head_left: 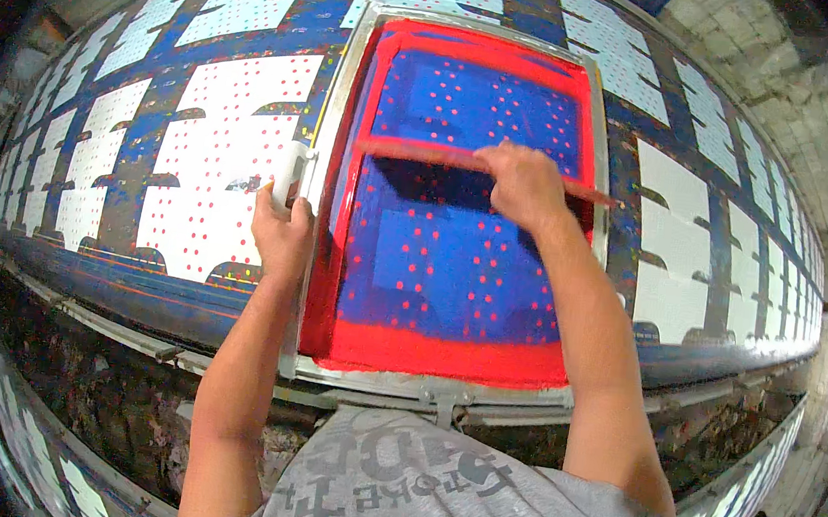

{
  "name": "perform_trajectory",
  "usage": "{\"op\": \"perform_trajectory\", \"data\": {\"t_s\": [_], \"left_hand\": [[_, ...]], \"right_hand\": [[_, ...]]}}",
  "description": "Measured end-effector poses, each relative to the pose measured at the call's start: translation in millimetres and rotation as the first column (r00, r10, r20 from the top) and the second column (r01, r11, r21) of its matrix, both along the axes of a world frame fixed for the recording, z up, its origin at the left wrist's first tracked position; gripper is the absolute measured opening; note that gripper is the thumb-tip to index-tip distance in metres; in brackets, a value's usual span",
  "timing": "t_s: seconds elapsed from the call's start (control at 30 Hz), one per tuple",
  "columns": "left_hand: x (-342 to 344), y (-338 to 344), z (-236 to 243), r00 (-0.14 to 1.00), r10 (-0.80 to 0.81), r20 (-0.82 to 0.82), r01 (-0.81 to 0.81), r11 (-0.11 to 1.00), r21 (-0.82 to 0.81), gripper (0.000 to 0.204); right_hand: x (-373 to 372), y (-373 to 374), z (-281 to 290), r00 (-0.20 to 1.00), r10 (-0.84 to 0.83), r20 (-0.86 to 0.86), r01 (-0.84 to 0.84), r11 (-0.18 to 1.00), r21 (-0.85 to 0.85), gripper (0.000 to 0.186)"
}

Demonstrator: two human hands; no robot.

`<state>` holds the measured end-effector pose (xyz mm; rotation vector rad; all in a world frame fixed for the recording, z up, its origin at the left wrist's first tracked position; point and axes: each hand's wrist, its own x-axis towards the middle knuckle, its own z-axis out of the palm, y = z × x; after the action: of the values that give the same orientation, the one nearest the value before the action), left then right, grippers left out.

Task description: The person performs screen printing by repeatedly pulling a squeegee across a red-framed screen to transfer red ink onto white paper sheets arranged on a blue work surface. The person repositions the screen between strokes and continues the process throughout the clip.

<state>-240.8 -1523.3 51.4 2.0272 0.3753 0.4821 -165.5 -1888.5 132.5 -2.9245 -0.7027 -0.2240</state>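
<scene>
A metal-framed printing screen (441, 388) has a blue mesh dotted with red holes and red ink along its borders. My right hand (526, 185) grips a long red ink-covered squeegee (414, 151) lying crosswise over the screen's upper middle, angled slightly down to the right. My left hand (279, 231) is closed at a white handle (290, 169) on the frame's left side, its fingertips partly hidden. Just left of that hand lies a white cut piece with red dots (214, 160).
A long dark blue printing table (113, 279) carries rows of white cut pieces, many dotted red; those right of the screen (670, 243) look plain. A metal rail (157, 341) runs along the near edge. Another rack of pieces (720, 497) is low at right, and a block wall (798, 96) stands beyond.
</scene>
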Motion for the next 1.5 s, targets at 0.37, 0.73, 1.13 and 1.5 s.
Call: {"op": "perform_trajectory", "data": {"t_s": [0.37, 0.73, 1.13, 1.5], "left_hand": [[-0.3, -6.0, 3.8, 1.0, 0.006, -0.017, -0.008, 0.992, -0.123, 0.039], [-1.5, 4.6, -7.5, 0.997, 0.014, -0.076, -0.015, 1.0, -0.023, 0.041], [2.9, -4.7, 6.0, 1.0, -0.001, 0.024, 0.001, 0.999, -0.034, 0.035], [6.2, 5.9, -5.3, 1.0, -0.023, 0.013, 0.022, 0.995, 0.1, 0.049]], "right_hand": [[218.9, -21.2, 23.1, 0.985, -0.073, -0.159, 0.061, 0.995, -0.083, 0.037], [245.1, -41.6, 11.5, 0.997, 0.025, -0.077, -0.033, 0.995, -0.099, 0.042], [88.6, -16.6, 29.4, 0.962, 0.059, -0.265, -0.093, 0.989, -0.116, 0.035], [-149.4, 30.8, 31.8, 0.947, 0.01, -0.32, -0.036, 0.996, -0.077, 0.035]]}}
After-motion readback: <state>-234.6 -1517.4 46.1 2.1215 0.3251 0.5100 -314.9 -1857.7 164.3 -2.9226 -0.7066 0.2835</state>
